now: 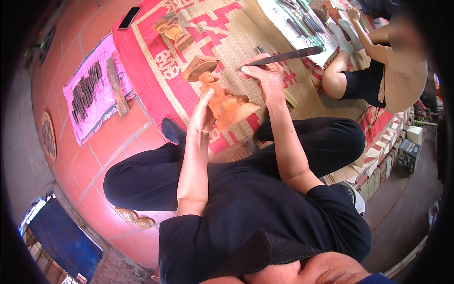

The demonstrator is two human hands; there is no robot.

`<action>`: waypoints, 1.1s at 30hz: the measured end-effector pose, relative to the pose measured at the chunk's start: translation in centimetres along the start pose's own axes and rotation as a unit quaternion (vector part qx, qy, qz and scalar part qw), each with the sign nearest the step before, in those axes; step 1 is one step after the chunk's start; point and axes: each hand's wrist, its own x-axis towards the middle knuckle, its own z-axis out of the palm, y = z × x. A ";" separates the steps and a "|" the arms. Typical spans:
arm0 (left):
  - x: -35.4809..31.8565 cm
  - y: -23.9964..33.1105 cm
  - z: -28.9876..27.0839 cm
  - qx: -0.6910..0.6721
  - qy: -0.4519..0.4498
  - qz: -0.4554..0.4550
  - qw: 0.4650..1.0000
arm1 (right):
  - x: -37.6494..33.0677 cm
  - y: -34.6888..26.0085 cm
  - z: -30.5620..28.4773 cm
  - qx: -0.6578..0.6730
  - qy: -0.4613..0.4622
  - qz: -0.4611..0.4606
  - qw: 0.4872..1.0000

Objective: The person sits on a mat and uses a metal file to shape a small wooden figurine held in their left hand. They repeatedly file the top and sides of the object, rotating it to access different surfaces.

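My left hand is closed around the lower side of a carved wooden figure. The figure has a wide-brimmed hat and a flared orange-brown base, and it leans above the mat in front of my crossed legs. To its right, my right hand grips a long, dark, flat carving tool between thumb and fingers. One end of the tool points toward the figure's hat, apart from it; the long end sticks out to the upper right. Its working edge is too small to make out.
A second wooden carving and a phone lie farther off on the red-and-tan mat. Left, a pink cloth bears several slim tools and a wooden stick. Another person sits at right beside more tools.
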 end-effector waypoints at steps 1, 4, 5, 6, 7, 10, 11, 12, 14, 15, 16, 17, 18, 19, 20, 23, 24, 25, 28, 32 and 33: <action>-0.6 0.4 0.6 0.032 -0.002 0.000 0.999 | -0.3 -0.3 0.3 -0.008 -0.014 -0.010 1.000; -2.1 1.0 1.7 0.118 0.012 -0.039 0.992 | -1.8 -2.1 1.4 -0.027 -0.048 -0.005 0.998; -2.3 0.8 1.8 0.142 0.019 -0.026 0.989 | -2.1 -2.3 1.6 -0.032 -0.056 -0.007 0.998; -2.5 0.4 2.1 0.167 0.027 -0.013 0.986 | -2.3 -2.3 1.5 -0.011 -0.075 -0.013 0.997; -2.6 0.2 2.2 0.191 0.035 0.000 0.981 | -2.5 -2.2 1.5 -0.021 -0.073 -0.018 0.997; -3.4 0.5 3.1 0.174 0.047 -0.016 0.983 | -3.5 -2.4 1.9 -0.046 -0.055 -0.009 0.997; -3.7 0.7 3.4 0.159 0.056 -0.024 0.985 | -3.8 -2.3 2.0 -0.043 -0.048 0.001 0.998; -3.7 0.7 3.5 0.176 0.058 -0.012 0.983 | -4.1 -2.1 2.2 -0.040 -0.041 0.010 0.998; -3.7 0.9 3.5 0.210 0.064 0.013 0.976 | -4.3 -1.7 2.3 -0.045 -0.028 0.013 0.998; -3.7 0.9 3.6 0.220 0.057 0.020 0.974 | -4.3 -1.7 2.3 -0.035 -0.029 0.021 0.999; -3.7 1.0 3.8 0.229 0.051 0.028 0.972 | -4.3 -1.7 2.3 -0.025 -0.029 0.028 0.999; -3.7 1.0 3.8 0.239 0.045 0.036 0.969 | -4.3 -1.7 2.3 -0.015 -0.029 0.036 0.999; -3.7 1.0 3.9 0.244 0.047 0.040 0.968 | -4.3 -1.7 2.4 -0.018 -0.036 0.030 0.999; -3.7 1.0 4.0 0.249 0.049 0.044 0.966 | -4.4 -1.6 2.5 -0.020 -0.042 0.025 0.999; -3.7 0.9 4.0 0.255 0.050 0.048 0.965 | -4.4 -1.6 2.6 -0.023 -0.049 0.019 0.998; -3.6 0.9 4.1 0.279 0.067 0.052 0.957 | -4.5 -1.1 2.6 -0.031 -0.056 0.012 0.998; -3.6 1.1 4.4 0.268 0.061 0.053 0.960 | -4.5 -1.0 2.6 -0.039 -0.059 0.005 0.997; -3.7 1.3 4.8 0.258 0.054 0.054 0.963 | -4.5 -0.9 2.5 -0.048 -0.063 -0.001 0.997; -3.7 1.3 5.0 0.244 0.046 0.058 0.967 | -4.5 -1.0 2.7 -0.081 -0.080 -0.030 0.993; -3.7 1.5 5.1 0.238 0.045 0.054 0.969 | -4.7 -0.9 2.9 -0.065 -0.070 -0.058 0.994; -3.7 1.6 5.0 0.228 0.044 0.049 0.971 | -4.7 -1.1 2.8 -0.024 -0.064 -0.038 0.997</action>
